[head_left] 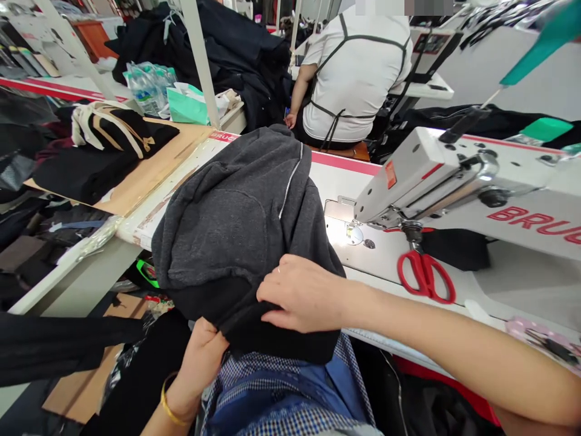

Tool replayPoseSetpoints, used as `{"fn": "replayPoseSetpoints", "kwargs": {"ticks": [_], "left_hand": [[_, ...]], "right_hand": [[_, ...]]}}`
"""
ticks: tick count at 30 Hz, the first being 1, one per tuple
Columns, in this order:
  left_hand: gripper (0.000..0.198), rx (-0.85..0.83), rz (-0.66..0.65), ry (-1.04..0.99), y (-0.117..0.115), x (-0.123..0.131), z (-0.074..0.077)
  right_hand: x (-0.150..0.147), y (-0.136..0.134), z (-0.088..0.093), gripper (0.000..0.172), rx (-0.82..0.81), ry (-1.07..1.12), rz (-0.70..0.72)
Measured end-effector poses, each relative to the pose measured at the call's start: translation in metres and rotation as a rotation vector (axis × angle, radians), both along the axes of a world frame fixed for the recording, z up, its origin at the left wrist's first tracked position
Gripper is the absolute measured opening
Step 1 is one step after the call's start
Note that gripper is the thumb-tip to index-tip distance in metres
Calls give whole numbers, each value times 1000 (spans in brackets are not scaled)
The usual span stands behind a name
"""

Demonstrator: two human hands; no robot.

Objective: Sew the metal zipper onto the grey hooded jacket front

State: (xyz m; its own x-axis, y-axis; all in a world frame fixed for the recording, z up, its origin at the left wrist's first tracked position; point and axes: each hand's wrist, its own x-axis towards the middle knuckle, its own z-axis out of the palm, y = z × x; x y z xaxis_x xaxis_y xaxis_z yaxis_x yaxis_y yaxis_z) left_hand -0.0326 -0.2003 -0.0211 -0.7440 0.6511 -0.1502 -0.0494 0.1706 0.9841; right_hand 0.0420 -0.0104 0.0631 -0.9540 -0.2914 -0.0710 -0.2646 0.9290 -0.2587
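Note:
A dark grey zip garment (218, 224) with a black hem band (290, 339) lies over the front of the sewing table and hangs toward my lap. A light zip edge (293, 181) runs down its upper right part. My left hand (204, 348) is closed on the lower edge of the black band. My right hand (302, 293) rests on the garment where grey meets black, fingers curled into the cloth; the fingertips are partly hidden. To the right stands a white sewing machine (426, 175), its lit needle area beside the garment.
Red-handled scissors (426, 275) lie under the machine arm, near a black cloth piece (456, 248). Folded black garments (91, 163) sit on the left board. A person in a white shirt (356, 72) sits ahead, facing away. Bottled water (147, 88) stands at the back left.

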Motion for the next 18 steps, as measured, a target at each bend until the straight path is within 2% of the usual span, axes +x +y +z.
{"fn": "replayPoseSetpoints", "kwargs": {"ticks": [2, 4, 7, 11, 14, 18], "left_hand": [[18, 3, -115, -29, 0, -5, 3], [17, -18, -176, 38, 2, -6, 3], [17, -67, -150, 191, 5, 0, -2], [29, -141, -49, 342, 4, 8, -10], [32, -143, -67, 451, 2, 9, -11], [29, -164, -90, 488, 2, 10, -10]], "right_hand": [[3, -7, -4, 23, -5, 32, -6], [3, -9, -9, 25, -10, 20, -11], [-2, -9, -16, 27, -14, -26, -27], [-7, -11, -17, 26, 4, -70, -31], [-7, -14, -16, 25, 12, -77, -28], [-5, -15, -16, 26, 28, -73, -32]]}}
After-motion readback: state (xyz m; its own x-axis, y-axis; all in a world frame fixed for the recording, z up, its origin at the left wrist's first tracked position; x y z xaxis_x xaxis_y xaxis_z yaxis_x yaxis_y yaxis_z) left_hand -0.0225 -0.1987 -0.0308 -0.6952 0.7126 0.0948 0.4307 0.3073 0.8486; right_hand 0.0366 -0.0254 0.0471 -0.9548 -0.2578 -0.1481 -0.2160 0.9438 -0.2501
